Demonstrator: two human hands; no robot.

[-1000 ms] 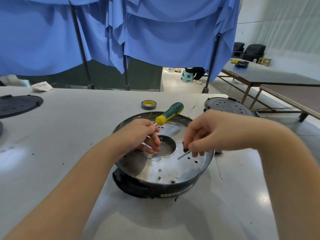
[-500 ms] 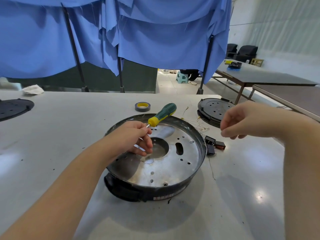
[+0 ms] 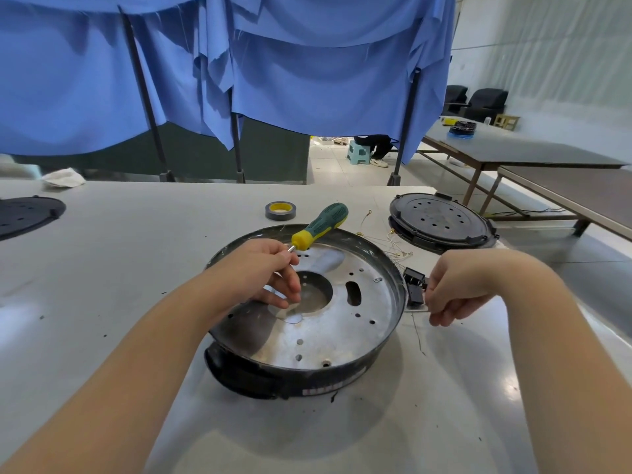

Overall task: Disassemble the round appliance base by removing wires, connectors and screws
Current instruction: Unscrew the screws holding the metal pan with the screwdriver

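Gripping screwdriver (image 3: 319,226), right hand (image 3: 456,289) beside base rim (image 3: 398,289)

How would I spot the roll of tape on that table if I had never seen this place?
Start at the big round appliance base in the middle of the pale table, where the left hand holds a screwdriver. Look just beyond its far rim, beside the green handle: the roll of tape lies flat there. It is the only small grey ring with a yellow core; the other round things are big black discs.

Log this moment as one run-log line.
left hand: holds green-and-yellow screwdriver by its shaft over round metal appliance base | right hand: on table beside base, at small black connectors
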